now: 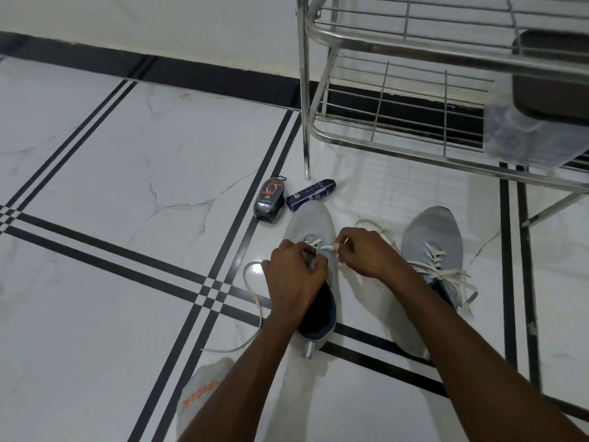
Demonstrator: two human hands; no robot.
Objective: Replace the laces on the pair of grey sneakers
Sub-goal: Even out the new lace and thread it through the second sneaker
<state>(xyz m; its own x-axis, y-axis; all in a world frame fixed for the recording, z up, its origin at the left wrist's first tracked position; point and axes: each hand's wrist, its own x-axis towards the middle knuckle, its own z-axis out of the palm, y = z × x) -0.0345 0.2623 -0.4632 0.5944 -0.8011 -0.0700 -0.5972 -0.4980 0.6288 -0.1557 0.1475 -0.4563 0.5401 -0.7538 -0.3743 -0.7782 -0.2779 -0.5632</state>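
Note:
Two grey sneakers stand on the white tiled floor, toes pointing away from me. The left sneaker (310, 222) has a white lace (253, 295) threaded only near its toe; the lace loops out over the floor to the left. My left hand (294, 275) grips the sneaker's eyelet edge and tongue. My right hand (363, 253) pinches the lace's tip just right of the eyelets. The right sneaker (432, 232) is fully laced with white laces, their ends lying loose.
A dark shoe-polish sponge case (270, 199) and a blue spray can (310, 193) lie just beyond the left sneaker's toe. A steel wire shoe rack (398, 90) stands at the upper right with dark items on it. A grey sock (202, 393) shows at the bottom.

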